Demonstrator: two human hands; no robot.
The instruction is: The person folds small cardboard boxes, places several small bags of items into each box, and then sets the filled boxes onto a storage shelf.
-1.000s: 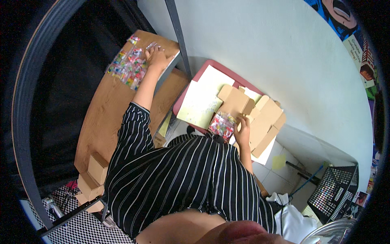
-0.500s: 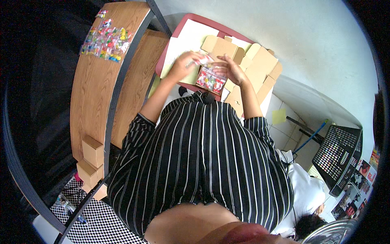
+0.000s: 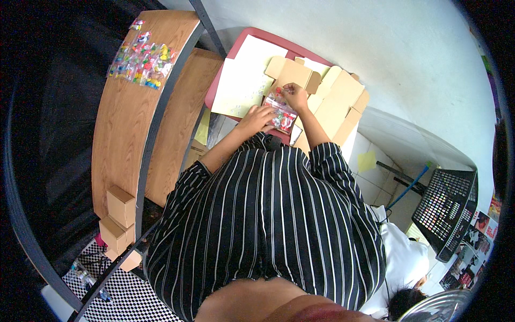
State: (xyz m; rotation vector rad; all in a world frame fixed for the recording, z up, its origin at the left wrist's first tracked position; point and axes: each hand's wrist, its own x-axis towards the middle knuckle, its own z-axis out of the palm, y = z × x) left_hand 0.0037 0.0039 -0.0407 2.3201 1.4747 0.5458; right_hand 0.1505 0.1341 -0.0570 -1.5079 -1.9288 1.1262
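- Head view, risk: the candy-coloured packets point(image 3: 284, 120) lie inside the open box point(image 3: 292, 71) on the red-rimmed desk point(image 3: 271, 36); they look heaped near the rim, so pressing could crumple one or push it over the edge.
- The left hand point(image 3: 256, 121) lies at the box's left edge, fingers extended over the packets; whether they grip anything I cannot tell. Leaning there might skew the box.
- The right hand point(image 3: 296, 98) is at the box's far side, fingertips bunched beside a clear packet point(image 3: 278, 92); a firm pinch is not certain, and a slick wrapper could slip.
- The flattened cardboard point(image 3: 335, 99) sits close to the right forearm, which might snag it.
- Difference: half a second ago the left hand held a packet up, left of the box, and the right fingers were spread over it.
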